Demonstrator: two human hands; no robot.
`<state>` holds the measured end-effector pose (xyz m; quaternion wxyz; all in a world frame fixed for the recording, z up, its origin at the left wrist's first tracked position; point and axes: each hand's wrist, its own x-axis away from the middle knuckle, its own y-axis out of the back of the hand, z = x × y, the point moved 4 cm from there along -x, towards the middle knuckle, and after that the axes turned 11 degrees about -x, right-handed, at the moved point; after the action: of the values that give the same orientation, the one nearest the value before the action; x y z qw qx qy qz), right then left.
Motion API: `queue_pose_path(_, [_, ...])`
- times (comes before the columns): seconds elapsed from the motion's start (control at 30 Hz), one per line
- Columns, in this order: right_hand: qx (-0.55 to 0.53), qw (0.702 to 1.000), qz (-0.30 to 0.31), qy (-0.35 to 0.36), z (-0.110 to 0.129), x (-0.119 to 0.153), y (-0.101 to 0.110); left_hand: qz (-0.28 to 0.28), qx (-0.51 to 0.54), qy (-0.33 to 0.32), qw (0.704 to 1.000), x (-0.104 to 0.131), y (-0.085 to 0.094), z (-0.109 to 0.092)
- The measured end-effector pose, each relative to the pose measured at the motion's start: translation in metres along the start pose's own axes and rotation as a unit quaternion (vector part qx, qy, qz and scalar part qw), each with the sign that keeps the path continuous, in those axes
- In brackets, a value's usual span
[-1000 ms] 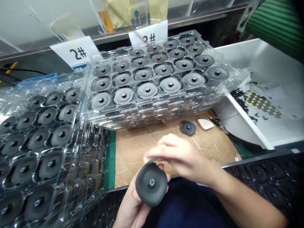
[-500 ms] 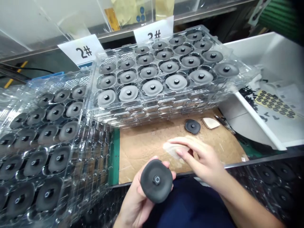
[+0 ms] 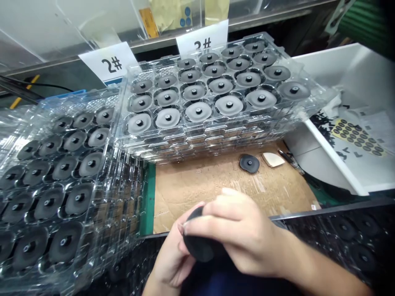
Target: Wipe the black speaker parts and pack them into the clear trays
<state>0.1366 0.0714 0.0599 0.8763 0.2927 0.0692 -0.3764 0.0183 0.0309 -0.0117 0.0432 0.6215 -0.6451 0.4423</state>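
Observation:
A black round-cornered disc [image 3: 199, 248] is tilted in my left hand [image 3: 173, 246], whose fingers wrap its edge from the left and below. Over the disc's face lies my right hand [image 3: 243, 230], fingers bent and slightly blurred. Most of the white pad [image 3: 228, 191] in it is hidden; only a pale edge shows above the knuckles. The disc's centre peg is covered by the right fingers. Beyond my hands, another black disc [image 3: 249, 163] with a small centre peg lies on the cardboard [image 3: 185, 185], beside a cream wedge-shaped pad [image 3: 273, 159].
Stacked clear trays [image 3: 173, 137] of black discs stand behind the cardboard. More stacked trays [image 3: 101, 197] are on the left. A white bin [image 3: 336, 158] at right holds small black bits and a yellow sticker sheet [image 3: 358, 137]. A dark slim tool [image 3: 291, 160] lies near it.
My right hand has moved left and down with the pad, from above the cardboard onto the disc. My left hand still holds the disc, now tilted more and partly covered.

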Motion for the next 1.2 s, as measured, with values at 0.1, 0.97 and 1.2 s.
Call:
queue_pose_path(0.1, [0.028, 0.992, -0.090, -0.080, -0.004, 0.012, 0.001, 0.012, 0.019, -0.025, 0.999, -0.003, 0.008, 0.003])
queue_pose_path(0.97, [-0.047, 0.991, -0.032, -0.119, 0.002, -0.010, -0.015, -0.048, 0.037, -0.076, 0.995, -0.005, 0.010, 0.010])
queue_pose_path(1.2, [-0.004, 0.996, -0.077, -0.036, 0.008, -0.006, -0.009, -0.045, 0.048, -0.046, 0.997, 0.001, 0.002, 0.005])
